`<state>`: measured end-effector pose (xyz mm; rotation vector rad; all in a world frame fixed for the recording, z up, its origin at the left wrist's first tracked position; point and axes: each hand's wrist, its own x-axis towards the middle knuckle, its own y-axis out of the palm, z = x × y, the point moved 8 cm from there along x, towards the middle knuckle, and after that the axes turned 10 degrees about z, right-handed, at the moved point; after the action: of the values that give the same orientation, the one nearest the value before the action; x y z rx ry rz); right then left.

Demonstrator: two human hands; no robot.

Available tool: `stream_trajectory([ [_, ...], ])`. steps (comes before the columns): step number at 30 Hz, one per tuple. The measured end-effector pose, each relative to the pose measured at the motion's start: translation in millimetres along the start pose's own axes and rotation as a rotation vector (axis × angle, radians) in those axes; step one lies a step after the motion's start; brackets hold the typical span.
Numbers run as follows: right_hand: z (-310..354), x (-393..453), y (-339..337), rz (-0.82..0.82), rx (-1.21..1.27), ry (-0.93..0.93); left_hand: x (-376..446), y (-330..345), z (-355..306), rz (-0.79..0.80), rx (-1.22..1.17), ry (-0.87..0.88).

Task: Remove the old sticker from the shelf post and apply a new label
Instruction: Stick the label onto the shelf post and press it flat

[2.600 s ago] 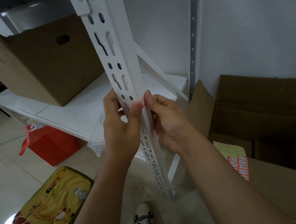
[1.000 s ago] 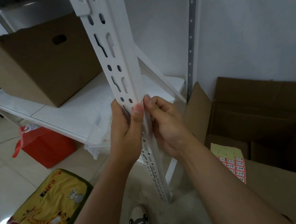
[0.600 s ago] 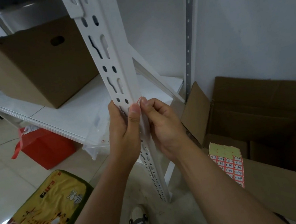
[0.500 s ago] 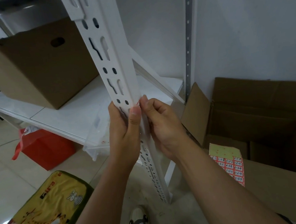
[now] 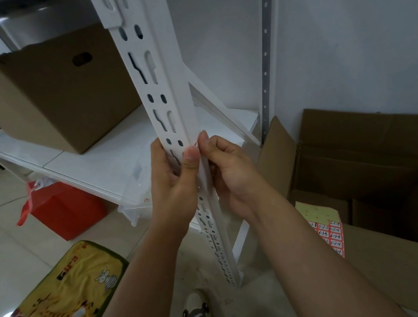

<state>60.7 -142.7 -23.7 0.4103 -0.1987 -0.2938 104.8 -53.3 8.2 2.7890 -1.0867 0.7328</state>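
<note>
A white slotted shelf post runs down the middle of the head view. My left hand grips the post from the left, thumb tip on its front edge. My right hand wraps the post from the right. Between my left thumb and right fingertip a small red-and-white sticker shows on the post's edge, mostly hidden by the fingers. A sheet of red numbered labels lies on a cardboard flap to the right.
A brown carton sits on the white shelf board. Open cardboard boxes stand at right against the wall. A red bag and a yellow cartoon mat lie on the floor. My shoe is below.
Both hands have stayed on the post at the sticker. The fingertips shifted slightly, so a bit of the red sticker edge shows between them now. The camera view moved a little.
</note>
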Motion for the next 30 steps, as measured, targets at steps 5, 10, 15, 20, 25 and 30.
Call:
stream_trajectory([
  [5,-1.0,-0.9,0.1,0.008,-0.029,-0.038,0.5,-1.3,9.9,0.048,-0.082,-0.094],
  [10,3.8,-4.9,4.1,-0.038,-0.249,-0.052,-0.5,0.4,11.4,0.086,-0.286,-0.178],
  [15,6.5,-8.0,9.5,-0.076,-0.277,-0.103,-1.7,6.9,6.4,0.104,-0.387,-0.17],
  [20,7.1,-12.0,11.9,-0.062,-0.269,-0.127,-1.7,6.1,6.4,0.088,-0.43,-0.18],
  [25,10.3,-10.3,11.9,-0.034,-0.234,-0.113,-1.6,8.1,5.1,0.042,-0.407,-0.173],
  [30,8.3,-8.7,9.8,0.033,-0.214,-0.07,-2.3,5.2,6.2,0.017,-0.424,-0.183],
])
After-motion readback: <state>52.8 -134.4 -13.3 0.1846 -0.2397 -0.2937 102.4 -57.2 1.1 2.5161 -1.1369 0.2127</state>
